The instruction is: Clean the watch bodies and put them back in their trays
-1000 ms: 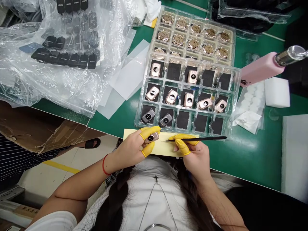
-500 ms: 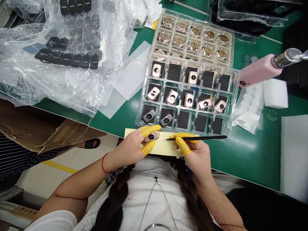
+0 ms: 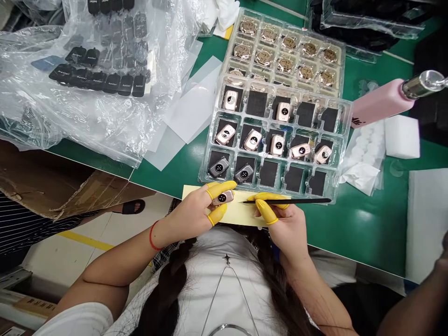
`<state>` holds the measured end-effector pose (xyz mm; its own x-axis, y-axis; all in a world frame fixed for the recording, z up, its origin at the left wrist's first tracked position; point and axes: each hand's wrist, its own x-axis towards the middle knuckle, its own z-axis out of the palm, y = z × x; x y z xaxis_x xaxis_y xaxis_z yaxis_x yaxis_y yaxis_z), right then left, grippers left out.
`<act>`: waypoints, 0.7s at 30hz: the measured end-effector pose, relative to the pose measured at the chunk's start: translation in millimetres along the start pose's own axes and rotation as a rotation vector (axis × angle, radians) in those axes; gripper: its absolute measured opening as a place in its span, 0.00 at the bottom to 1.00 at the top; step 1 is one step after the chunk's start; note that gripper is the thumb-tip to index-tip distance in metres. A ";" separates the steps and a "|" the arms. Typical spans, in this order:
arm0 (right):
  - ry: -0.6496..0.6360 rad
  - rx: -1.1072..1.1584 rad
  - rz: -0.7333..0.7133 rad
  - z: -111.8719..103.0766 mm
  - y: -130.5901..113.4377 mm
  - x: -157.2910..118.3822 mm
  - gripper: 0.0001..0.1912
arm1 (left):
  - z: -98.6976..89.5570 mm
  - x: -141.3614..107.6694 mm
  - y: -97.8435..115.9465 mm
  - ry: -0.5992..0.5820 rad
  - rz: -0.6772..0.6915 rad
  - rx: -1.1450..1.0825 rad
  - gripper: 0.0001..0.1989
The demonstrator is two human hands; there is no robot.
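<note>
Between yellow-cotted thumb and finger, my left hand (image 3: 199,210) grips a rose-gold smartwatch case (image 3: 222,198), its black round sensor side facing up. My right hand (image 3: 283,217), also in yellow finger cots, pinches a thin black tool (image 3: 301,201) that looks like tweezers; its fine tip points left toward the case, a short distance away. Under both hands lies a pale yellow pad (image 3: 238,214). Just beyond it, a clear plastic tray (image 3: 205,161) holds several rose-gold watch cases and two dark ones (image 3: 219,167) in black-lined pockets.
A second tray with round watch parts (image 3: 263,56) lies behind. To the right are a pink pump bottle (image 3: 383,102), a white foam block (image 3: 402,136) and crumpled tissue (image 3: 360,175). Plastic bags with black "hello!" tags (image 3: 112,85) cover the left. Another person's arm (image 3: 420,298) shows at lower right.
Another person's arm has come into view at the lower right. My hands keep the same grips; the bench view has shifted slightly.
</note>
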<state>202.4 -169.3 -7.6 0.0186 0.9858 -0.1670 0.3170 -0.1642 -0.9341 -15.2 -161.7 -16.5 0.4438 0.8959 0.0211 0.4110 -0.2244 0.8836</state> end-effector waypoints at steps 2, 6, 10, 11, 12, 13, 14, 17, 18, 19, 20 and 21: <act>-0.009 -0.018 -0.019 0.0 1.2 0.0 0.08 | 0.4 -0.5 -0.9 -0.001 0.004 0.009 0.24; 0.009 -0.077 -0.065 -0.7 5.3 -2.2 0.08 | 1.1 -0.3 -2.1 -0.003 0.011 0.035 0.24; 0.033 -0.122 -0.116 -0.3 9.1 -5.6 0.10 | 0.6 0.6 -2.0 -0.005 0.010 0.030 0.25; 0.036 -0.123 -0.125 0.1 9.5 -6.1 0.10 | 0.4 0.7 -1.9 -0.006 0.008 0.028 0.25; 0.037 -0.118 -0.129 0.5 9.7 -6.5 0.10 | 0.2 0.8 -1.9 -0.008 0.004 0.029 0.25; 0.037 -0.108 -0.129 0.9 9.6 -6.5 0.10 | 0.1 0.9 -1.9 -0.011 -0.001 0.032 0.25; 0.038 -0.091 -0.124 1.2 9.3 -6.4 0.10 | 0.0 0.9 -2.0 -0.015 -0.004 0.037 0.24; 0.047 -0.009 -0.096 1.5 7.5 -5.0 0.08 | 0.1 0.6 -2.1 -0.020 -0.008 0.045 0.24; 0.049 0.029 -0.088 1.3 6.9 -4.5 0.07 | 0.3 0.5 -2.0 -0.019 -0.009 0.040 0.24; 0.051 0.071 -0.080 1.1 6.4 -4.2 0.06 | 0.5 0.4 -1.8 -0.015 -0.012 0.030 0.24; 0.054 0.116 -0.069 0.9 6.1 -4.1 0.04 | 0.7 0.5 -1.5 -0.013 -0.020 0.011 0.24; 0.056 0.161 -0.055 0.8 6.0 -4.2 0.03 | 0.9 0.8 -0.9 -0.010 -0.037 -0.019 0.24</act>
<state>203.5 -174.5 -12.8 0.0598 0.9932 -0.1001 0.1628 -0.1086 -0.9807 -14.5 -161.1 -17.6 0.4367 0.8995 -0.0161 0.4117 -0.1839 0.8926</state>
